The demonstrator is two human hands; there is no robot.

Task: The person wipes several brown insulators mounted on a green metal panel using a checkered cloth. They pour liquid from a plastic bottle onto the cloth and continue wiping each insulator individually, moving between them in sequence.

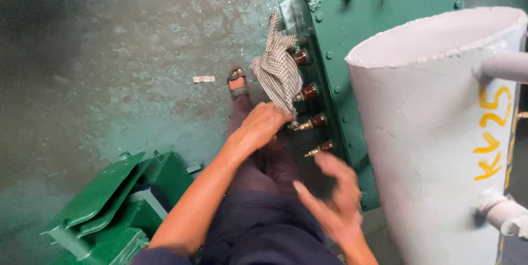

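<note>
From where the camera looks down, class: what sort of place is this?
Probably a workshop for electrical transformers: a green bolted metal tank with brown insulator terminals, a white painted cylinder, and a paint-stained concrete floor.

Yellow hand-painted markings (pixel 493 135) run down the side of a tall white cylindrical tank (pixel 434 133), near its right edge. Well to the left of the tank, a small pale rectangular strip (pixel 203 79), like a label or tape scrap, lies flat on the green-stained floor.
</note>
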